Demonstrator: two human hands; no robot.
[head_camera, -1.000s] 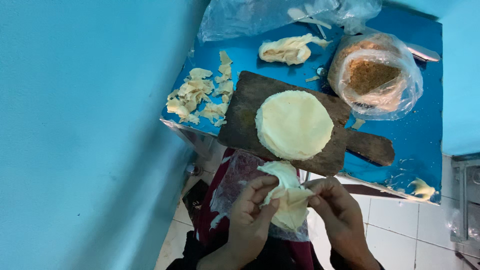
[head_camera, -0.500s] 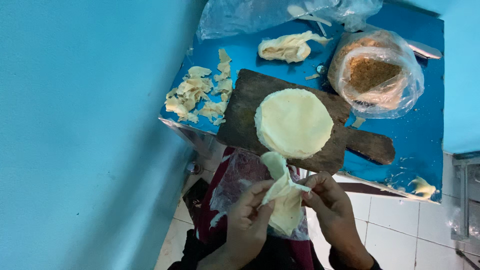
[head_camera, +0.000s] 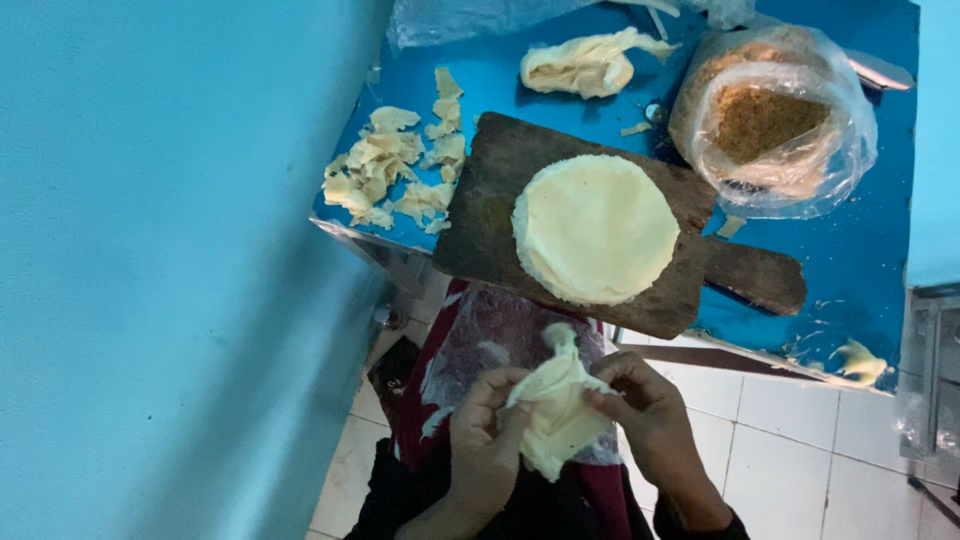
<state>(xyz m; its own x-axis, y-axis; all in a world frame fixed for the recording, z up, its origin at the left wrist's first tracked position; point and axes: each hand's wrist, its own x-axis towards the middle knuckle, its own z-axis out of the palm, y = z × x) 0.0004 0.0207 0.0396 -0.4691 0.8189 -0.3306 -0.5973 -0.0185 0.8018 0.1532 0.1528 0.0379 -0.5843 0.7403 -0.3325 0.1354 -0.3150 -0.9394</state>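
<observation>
A clear bag (head_camera: 775, 120) sits at the far right of the blue table (head_camera: 880, 250), round and bulging, open at the top, with brown crumbs inside. A second clear plastic sheet (head_camera: 470, 20) lies crumpled along the table's far edge. One more piece of plastic (head_camera: 500, 335) is spread over the lap, below the table's edge.

The wrapper (head_camera: 558, 410) — a thin, pale yellow sheet of dough — is held over the lap, between both hands. Its long axis runs roughly up the picture, with a twisted tip pointing toward the board (head_camera: 490, 210) and the wider end hanging down. The left hand (head_camera: 485, 440) pinches its left edge with thumb and fingers; the right hand (head_camera: 650, 420) grips the right edge, fingers curled on it.

One stack (head_camera: 595, 228) of round wrappers lies on the one wooden board. One lump of dough (head_camera: 585, 62) lies beyond it, and a heap of torn scraps (head_camera: 390, 175) — too many to count — lies left.
</observation>
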